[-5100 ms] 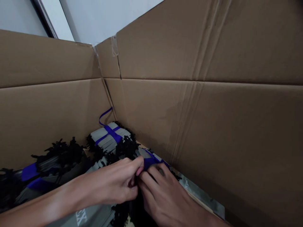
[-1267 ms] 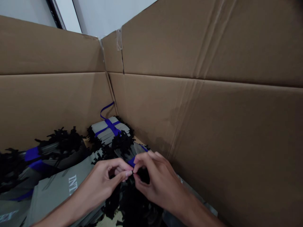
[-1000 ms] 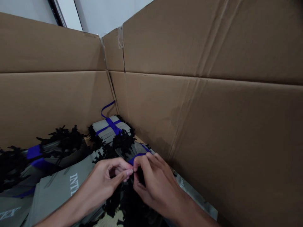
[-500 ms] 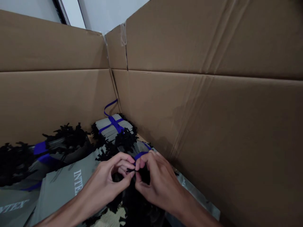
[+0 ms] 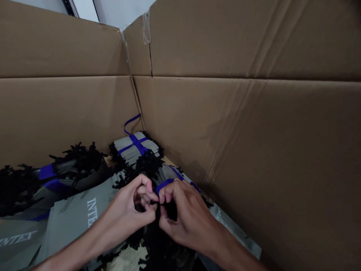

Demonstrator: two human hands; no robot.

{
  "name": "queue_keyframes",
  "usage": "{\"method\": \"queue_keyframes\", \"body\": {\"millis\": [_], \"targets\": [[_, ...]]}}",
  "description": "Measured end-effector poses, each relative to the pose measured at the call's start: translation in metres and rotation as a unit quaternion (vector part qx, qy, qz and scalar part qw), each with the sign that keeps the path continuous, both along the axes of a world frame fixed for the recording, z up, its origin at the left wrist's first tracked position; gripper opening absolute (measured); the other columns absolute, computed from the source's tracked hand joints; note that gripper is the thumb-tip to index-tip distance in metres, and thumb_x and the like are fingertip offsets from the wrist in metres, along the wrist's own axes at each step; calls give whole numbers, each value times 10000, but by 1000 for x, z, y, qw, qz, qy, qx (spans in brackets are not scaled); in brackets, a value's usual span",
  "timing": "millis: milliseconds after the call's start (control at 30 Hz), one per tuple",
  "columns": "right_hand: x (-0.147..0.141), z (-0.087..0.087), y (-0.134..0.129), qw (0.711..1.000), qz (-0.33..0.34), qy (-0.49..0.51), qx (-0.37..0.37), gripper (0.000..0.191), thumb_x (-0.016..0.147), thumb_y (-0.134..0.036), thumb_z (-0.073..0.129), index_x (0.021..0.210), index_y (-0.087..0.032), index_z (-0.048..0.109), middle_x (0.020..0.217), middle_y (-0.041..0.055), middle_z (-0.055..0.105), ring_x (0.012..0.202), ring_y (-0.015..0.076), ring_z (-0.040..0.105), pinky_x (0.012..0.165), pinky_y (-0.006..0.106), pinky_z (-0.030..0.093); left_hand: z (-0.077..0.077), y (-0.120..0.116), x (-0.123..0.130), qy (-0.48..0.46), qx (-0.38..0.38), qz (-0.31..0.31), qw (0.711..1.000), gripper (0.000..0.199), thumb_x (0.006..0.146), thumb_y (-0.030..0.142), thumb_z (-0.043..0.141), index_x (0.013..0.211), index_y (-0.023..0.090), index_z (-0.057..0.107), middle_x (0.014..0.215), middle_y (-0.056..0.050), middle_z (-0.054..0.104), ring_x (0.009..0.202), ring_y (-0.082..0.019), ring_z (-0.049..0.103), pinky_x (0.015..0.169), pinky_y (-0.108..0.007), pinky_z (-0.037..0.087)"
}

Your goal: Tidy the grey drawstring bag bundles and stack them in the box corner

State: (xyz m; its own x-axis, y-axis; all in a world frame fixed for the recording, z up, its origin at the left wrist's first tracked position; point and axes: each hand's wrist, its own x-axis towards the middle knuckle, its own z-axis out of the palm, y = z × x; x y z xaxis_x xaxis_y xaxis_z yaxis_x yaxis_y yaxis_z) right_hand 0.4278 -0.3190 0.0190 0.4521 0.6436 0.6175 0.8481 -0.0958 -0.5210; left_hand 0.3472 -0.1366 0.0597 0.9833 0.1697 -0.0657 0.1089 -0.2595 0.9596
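Observation:
My left hand (image 5: 138,209) and my right hand (image 5: 187,220) meet at the fingertips over a bundle of black fabric ties (image 5: 160,244). The right thumb and forefinger curl toward each other in a pinch at a thin black tie, mostly hidden by the fingers. Curled fingers and thumb of the left hand close in at the same spot, and what lies between them is hard to make out. Just beyond the fingers, a blue strap (image 5: 164,184) crosses a bundle of grey pieces with black tufted ends (image 5: 149,162).
Tall cardboard box walls (image 5: 254,150) stand ahead and to the right. In the corner lies a grey stack (image 5: 124,145) bound crosswise with blue strap. Left are another strapped bundle (image 5: 81,178) and flat grey pouches (image 5: 67,218) printed INTEX.
The left fingertips have drawn slightly back and left, and the black tie end visible between the hands is now hidden. The right hand holds nearly the same place. The view has tipped slightly downward.

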Motion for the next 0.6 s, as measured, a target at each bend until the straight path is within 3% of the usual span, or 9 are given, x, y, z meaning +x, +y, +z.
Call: {"method": "queue_keyframes", "body": {"millis": [433,600], "targets": [[-1,-1,0,1000,14,6,-1,278,877,-96,555,1017,-270,390,983,-2,662,925,198,650,855,337,494,4,-2,-1,37,-58,26,997,305,660,133,721,837,243,498,852,32,789,709,-107,603,662,-216,467],[3,-4,-2,999,21,48,4,307,871,-96,596,1045,-270,412,1022,-8,647,979,198,646,900,345,486,-1,4,-8,-15,37,-7,999,213,819,194,773,993,241,660,921,13,815,769,-125,700,724,-209,549]]}}
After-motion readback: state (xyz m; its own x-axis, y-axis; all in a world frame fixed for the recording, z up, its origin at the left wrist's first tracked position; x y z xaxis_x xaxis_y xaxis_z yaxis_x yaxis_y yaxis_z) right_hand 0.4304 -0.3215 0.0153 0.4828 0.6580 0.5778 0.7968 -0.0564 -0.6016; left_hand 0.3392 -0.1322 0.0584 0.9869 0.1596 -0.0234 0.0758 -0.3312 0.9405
